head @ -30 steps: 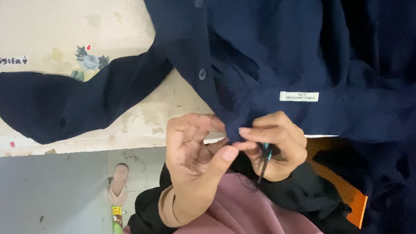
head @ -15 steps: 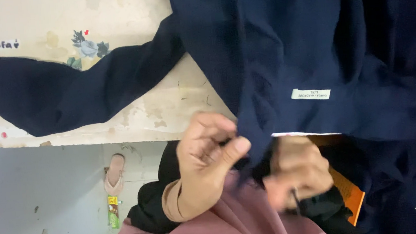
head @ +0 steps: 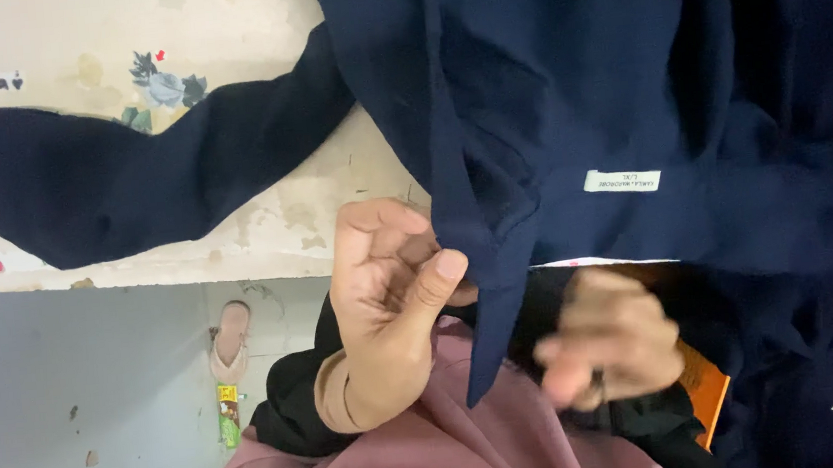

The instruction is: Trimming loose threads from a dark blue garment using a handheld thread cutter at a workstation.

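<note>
1. Here, seen from above, a dark navy garment lies spread over the right part of a worn, cream-coloured counter, with one long sleeve stretched out to the left across the counter top.
2. The left hand is curled, with thumb and fingers pinched together on a folded edge of the navy cloth; a pointed strip of that cloth hangs down just beside the thumb, past the counter's front edge.
3. The right hand sits lower and to the right, below the counter's edge and under the garment. It is blurred, its fingers bent inward; a thin dark object shows between them, but I cannot tell what it is or how firmly it is held.
4. A small white label is sewn on the garment, above the right hand.
5. A faded flower print marks the counter near the sleeve.
6. Pink cloth covers the person's lap at the bottom.
7. A pale sandal lies on the grey floor to the left.
</note>
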